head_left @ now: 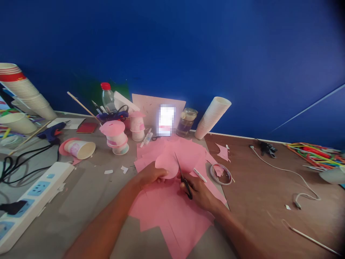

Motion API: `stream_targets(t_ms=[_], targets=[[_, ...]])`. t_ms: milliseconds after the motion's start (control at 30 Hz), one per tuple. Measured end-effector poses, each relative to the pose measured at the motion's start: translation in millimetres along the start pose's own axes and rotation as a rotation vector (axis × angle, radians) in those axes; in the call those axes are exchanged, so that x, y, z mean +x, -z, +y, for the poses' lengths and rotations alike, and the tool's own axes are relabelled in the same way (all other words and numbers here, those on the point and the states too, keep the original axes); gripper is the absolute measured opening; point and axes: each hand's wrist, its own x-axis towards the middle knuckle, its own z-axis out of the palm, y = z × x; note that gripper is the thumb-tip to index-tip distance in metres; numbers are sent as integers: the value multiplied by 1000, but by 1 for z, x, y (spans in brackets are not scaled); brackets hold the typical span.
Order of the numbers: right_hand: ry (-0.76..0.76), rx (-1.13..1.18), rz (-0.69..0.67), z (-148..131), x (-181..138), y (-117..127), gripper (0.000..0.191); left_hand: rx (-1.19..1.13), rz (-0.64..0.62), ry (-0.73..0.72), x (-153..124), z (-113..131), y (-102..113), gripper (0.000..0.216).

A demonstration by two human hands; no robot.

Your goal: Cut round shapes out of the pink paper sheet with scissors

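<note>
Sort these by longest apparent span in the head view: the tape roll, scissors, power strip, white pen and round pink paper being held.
1. Power strip, perhaps enlarged by nearness
2. Scissors, in the right hand
3. Tape roll and round pink paper: too alike to rank
4. White pen

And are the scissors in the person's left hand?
No, the right hand grips the scissors, while the left hand holds pink paper.

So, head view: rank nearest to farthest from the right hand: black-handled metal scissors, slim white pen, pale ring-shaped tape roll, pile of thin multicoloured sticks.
From the right hand:
1. Scissors: held in it.
2. White pen: close by, just beyond it.
3. Tape roll: to its right, past the pen.
4. Multicoloured sticks: far right of the view.
</note>
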Motion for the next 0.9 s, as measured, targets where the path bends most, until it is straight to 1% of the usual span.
stream_targets(t_ms=[200,333,400,567,667,900], targets=[[9,16,-12,0,0,0,25,20,9,18,2,0,3,52],[19,20,-15,-1,-1,1,24,54,-8,-2,0,2,7,48],[19,39,-26,-2,-1,1,23,62,-9,-11,-2,4,8,49],[8,94,-54,1,-1,0,28,10,-17,4,-9,12,10,54],[12,87,-49,3,-1,-1,29,-14,-26,13,-11,16,10,57],[0,110,-32,6,0,-3,28,-62,65,25,-9,14,10,72]])
